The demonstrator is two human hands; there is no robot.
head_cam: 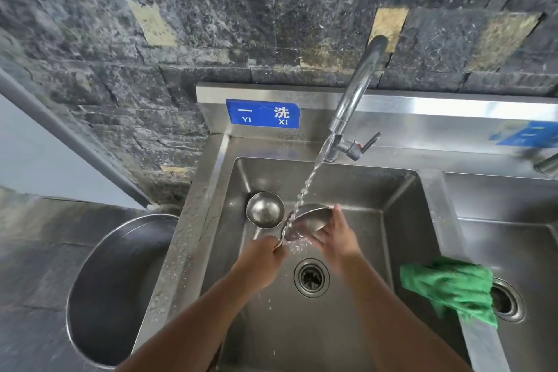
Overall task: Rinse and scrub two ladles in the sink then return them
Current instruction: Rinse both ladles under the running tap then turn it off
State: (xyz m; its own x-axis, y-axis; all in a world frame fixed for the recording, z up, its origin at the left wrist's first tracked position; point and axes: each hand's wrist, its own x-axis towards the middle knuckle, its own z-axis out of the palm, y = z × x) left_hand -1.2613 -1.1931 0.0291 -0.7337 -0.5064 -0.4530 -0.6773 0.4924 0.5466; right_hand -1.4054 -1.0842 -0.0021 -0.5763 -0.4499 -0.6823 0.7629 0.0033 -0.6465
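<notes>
Two steel ladles are in the left sink basin (356, 326). One ladle (308, 217) is tilted under the running water; my left hand (265, 257) grips its handle and my right hand (335, 235) cups the outside of its bowl. The second ladle (265, 209) rests against the basin's left wall, bowl facing up, untouched. Water streams from the faucet (359, 84) onto the held ladle and splashes near the drain (311, 277).
A green cloth (450, 287) hangs over the divider between the two basins. A second basin with its own drain (507, 300) lies to the right. A large round steel basin (120, 287) stands on the dark floor at the left. A stone wall rises behind.
</notes>
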